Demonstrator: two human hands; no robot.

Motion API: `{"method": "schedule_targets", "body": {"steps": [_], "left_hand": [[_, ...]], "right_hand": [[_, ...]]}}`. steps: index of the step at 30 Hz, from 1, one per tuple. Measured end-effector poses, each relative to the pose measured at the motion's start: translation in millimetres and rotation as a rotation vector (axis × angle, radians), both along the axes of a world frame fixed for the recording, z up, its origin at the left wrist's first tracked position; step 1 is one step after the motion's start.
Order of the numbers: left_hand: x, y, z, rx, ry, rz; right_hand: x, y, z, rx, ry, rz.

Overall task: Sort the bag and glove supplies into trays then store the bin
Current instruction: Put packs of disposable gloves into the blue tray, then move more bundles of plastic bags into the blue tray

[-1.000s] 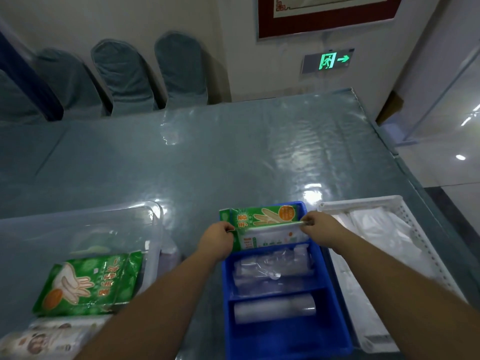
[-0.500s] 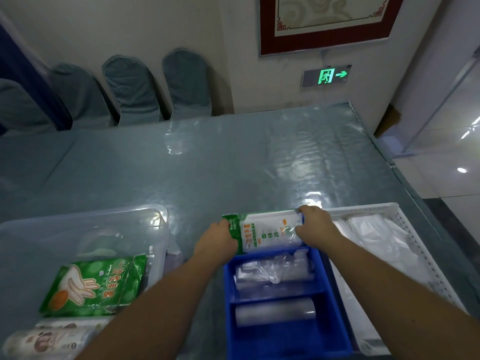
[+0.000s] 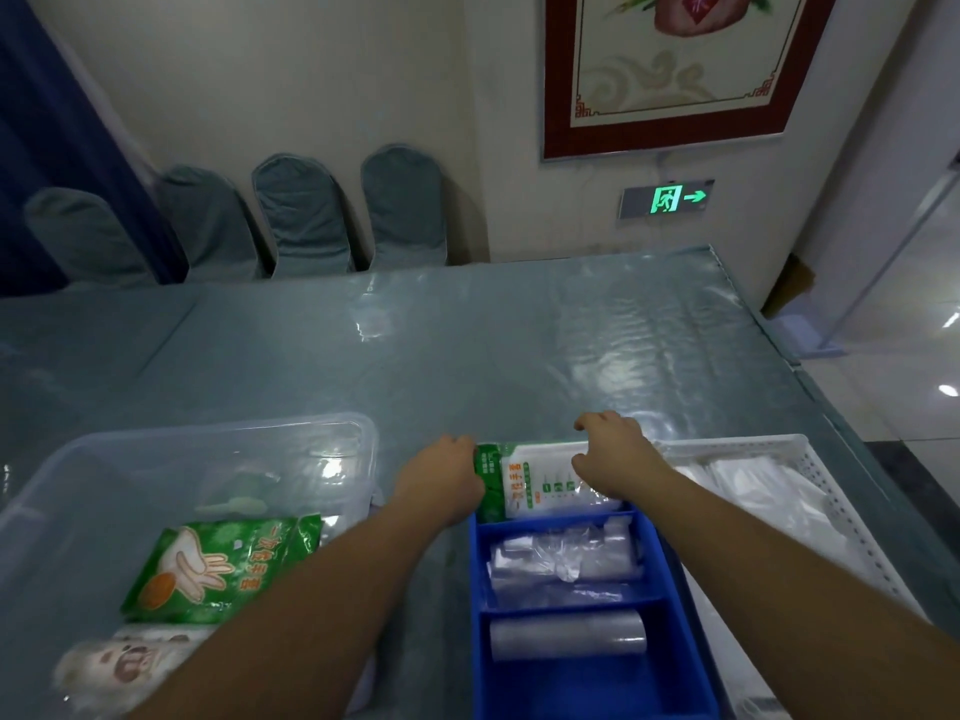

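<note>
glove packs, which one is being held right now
The glove pack at the far end of the blue tray, between the left hand and right hand. The other glove pack lies untouched in the clear bin.

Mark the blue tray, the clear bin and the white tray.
blue tray (image 3: 675,615): head view, right wall.
clear bin (image 3: 218,433): head view, far rim.
white tray (image 3: 826,491): head view, perforated right wall.
</note>
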State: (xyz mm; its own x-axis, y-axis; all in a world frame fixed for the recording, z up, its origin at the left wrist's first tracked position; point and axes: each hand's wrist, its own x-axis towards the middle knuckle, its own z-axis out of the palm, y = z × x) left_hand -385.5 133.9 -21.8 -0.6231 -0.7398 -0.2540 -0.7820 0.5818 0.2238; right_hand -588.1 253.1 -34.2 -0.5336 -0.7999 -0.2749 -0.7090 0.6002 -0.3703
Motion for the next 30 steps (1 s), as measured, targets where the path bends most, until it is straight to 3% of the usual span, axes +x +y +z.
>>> {"method": "schedule_targets", "body": {"steps": [10, 25, 30], "left_hand": [[41.8, -39.0, 48.5, -0.257, 0.067, -0.099], [171.2, -134.3, 56.4, -0.222, 0.125, -0.071], [209.4, -151.4, 33.4, -0.174, 0.150, -0.094]], "right_hand": [[65.5, -57.5, 50.7, -0.221, 0.009, 0.118], [213.4, -163.2, 76.6, -0.400, 0.011, 0.239], [260.1, -180.0, 64.3, -0.346, 0.001, 0.229]]}}
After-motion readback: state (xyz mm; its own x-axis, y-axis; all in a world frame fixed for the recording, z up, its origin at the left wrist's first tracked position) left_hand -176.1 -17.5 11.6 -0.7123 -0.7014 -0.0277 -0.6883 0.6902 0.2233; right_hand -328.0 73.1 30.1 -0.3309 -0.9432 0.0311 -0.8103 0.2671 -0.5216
